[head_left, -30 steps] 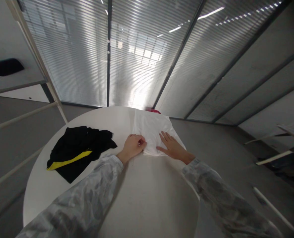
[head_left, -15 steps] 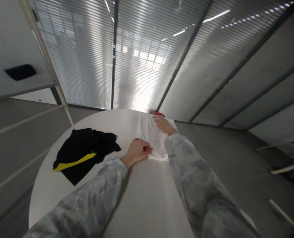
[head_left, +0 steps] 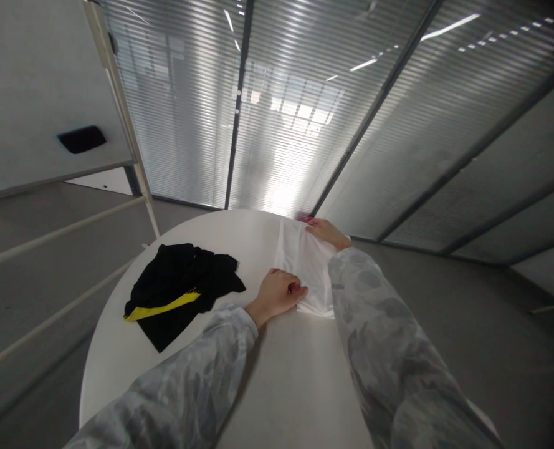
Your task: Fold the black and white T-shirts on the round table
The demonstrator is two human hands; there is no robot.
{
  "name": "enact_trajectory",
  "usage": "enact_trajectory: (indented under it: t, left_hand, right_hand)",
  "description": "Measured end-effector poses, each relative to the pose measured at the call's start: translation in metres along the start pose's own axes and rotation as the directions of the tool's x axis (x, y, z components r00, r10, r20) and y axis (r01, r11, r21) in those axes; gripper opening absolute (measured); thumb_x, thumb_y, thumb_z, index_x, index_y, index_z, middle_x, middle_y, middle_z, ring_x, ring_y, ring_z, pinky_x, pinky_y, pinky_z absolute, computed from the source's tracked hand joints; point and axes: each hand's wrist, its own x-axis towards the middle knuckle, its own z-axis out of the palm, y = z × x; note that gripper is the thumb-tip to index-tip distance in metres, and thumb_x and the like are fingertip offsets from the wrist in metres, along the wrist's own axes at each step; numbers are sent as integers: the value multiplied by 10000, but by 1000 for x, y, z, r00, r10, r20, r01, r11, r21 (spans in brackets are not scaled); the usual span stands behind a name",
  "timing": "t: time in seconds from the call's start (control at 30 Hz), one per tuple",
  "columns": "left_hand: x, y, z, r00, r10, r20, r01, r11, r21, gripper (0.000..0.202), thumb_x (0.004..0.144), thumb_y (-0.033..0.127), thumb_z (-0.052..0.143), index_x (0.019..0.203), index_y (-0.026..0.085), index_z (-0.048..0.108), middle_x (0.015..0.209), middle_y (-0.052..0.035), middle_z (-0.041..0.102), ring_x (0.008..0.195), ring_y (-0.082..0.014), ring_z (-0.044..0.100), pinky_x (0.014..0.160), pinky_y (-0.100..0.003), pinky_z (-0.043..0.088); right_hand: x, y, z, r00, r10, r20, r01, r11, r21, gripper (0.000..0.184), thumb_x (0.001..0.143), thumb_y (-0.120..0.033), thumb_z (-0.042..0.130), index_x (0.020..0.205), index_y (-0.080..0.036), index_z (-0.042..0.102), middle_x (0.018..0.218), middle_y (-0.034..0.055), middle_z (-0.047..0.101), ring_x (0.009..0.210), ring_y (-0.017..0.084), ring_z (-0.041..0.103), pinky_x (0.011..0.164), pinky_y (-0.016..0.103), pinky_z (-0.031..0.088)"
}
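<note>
A white folded garment lies on the round white table, reaching toward its far edge. My left hand rests curled on the garment's near left corner, fingers pinched on the cloth. My right hand is stretched out to the garment's far end, fingers closed over the far edge of the cloth. Both arms wear grey patterned sleeves. A sliver of something red shows just beyond the garment at the table's far rim.
A crumpled black garment with a yellow stripe lies on the table's left side. Glass walls with blinds stand behind the table. A white rail runs along the left. Grey floor surrounds the table.
My right hand has moved from the garment's near edge up along the cloth to its far end. My left hand stays on the near corner. The view has shifted left.
</note>
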Motion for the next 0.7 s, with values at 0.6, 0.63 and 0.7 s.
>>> enact_trajectory:
  t: [0.6, 0.63, 0.7]
  left_hand:
    - [-1, -6, 6, 945, -248, -214, 235, 969, -81, 319, 921, 393, 790, 1158, 230, 653, 1111, -51, 725, 893, -215, 704, 858, -364, 521]
    - [0, -6, 6, 945, -248, -213, 235, 968, -81, 305, 917, 387, 788, 1144, 231, 656, 1084, -44, 727, 878, -212, 699, 855, -363, 520]
    - [0, -6, 6, 947, -246, -205, 233, 969, -88, 276, 915, 369, 778, 1125, 233, 661, 1009, -26, 726, 841, -205, 686, 841, -359, 518]
  right_hand:
    - [-59, -29, 19, 994, -57, -89, 45, 990, -136, 604, 1044, -404, 529, 1595, -157, 549, 1715, 163, 488, 1607, 346, 432, 1358, 560, 282]
    - [-72, -35, 20, 992, -94, -89, 78, 982, -170, 626, 1069, -433, 489, 1641, -179, 501, 1754, 141, 432, 1636, 342, 387, 1367, 576, 257]
    - [-102, -46, 23, 983, -170, -67, 151, 962, -227, 662, 1102, -504, 437, 1708, -240, 412, 1801, 91, 345, 1671, 338, 319, 1380, 594, 215]
